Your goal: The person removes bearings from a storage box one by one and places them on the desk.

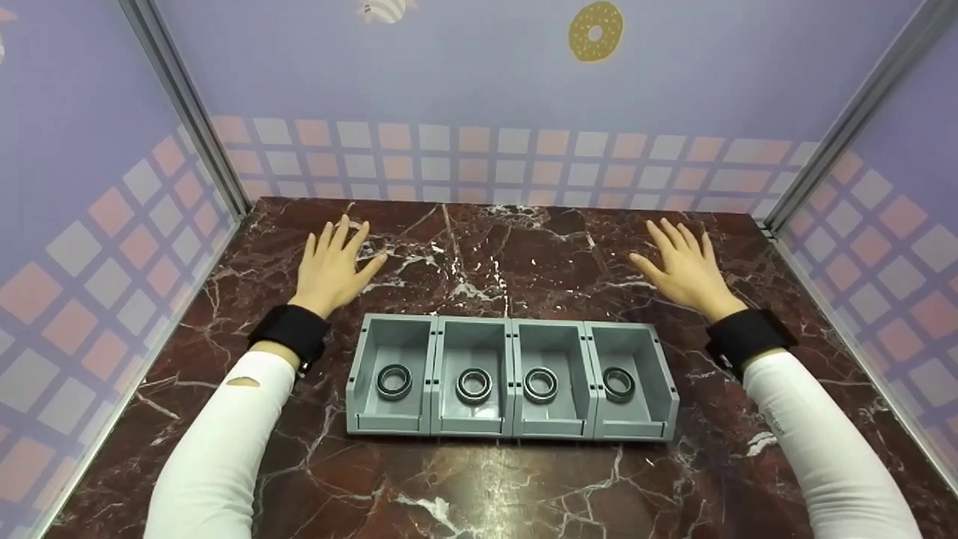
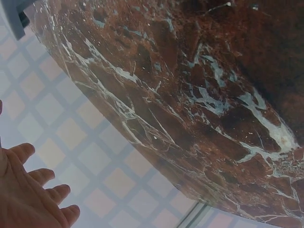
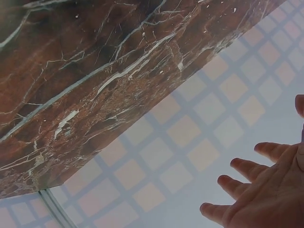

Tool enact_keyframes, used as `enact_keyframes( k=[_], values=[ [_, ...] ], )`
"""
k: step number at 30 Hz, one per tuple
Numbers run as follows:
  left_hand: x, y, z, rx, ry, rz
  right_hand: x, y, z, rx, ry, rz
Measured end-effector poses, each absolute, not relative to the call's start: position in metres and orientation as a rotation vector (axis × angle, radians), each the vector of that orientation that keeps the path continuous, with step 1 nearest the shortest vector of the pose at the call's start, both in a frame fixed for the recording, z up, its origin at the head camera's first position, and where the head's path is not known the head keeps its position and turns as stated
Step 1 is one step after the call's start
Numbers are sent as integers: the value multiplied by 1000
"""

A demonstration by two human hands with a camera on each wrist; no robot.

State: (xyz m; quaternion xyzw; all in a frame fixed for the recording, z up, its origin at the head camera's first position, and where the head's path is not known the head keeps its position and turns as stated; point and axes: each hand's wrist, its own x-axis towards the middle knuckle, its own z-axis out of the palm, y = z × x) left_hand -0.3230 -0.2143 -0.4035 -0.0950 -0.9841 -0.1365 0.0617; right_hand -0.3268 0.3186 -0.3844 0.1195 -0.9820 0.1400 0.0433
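- Head view: white sleeves [image 1: 217,449] come first, then four joined grey bins [image 1: 512,376], one ring [image 1: 394,381] lying in each. Every bin looks filled; I judge nothing is in hand.
- Left wrist view: my left hand [image 2: 28,194] spreads loose, holding nothing, above the marble table [image 2: 190,95].
- Right wrist view: my right hand [image 3: 266,199] likewise, fingers straight and bare.

Looks like a staged recording booth: red-brown marble tabletop [image 1: 479,479] boxed in by lilac checked wallpaper panels [image 1: 524,90] on metal frame posts [image 1: 183,105].
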Motion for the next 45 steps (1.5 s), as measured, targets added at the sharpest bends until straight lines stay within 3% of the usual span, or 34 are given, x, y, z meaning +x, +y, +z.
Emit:
enact_keyframes(
  k=[45],
  values=[
    [-250, -218, -416, -295, -3040, -632, -248, 336, -397, 437, -2972, 647]
  ],
)
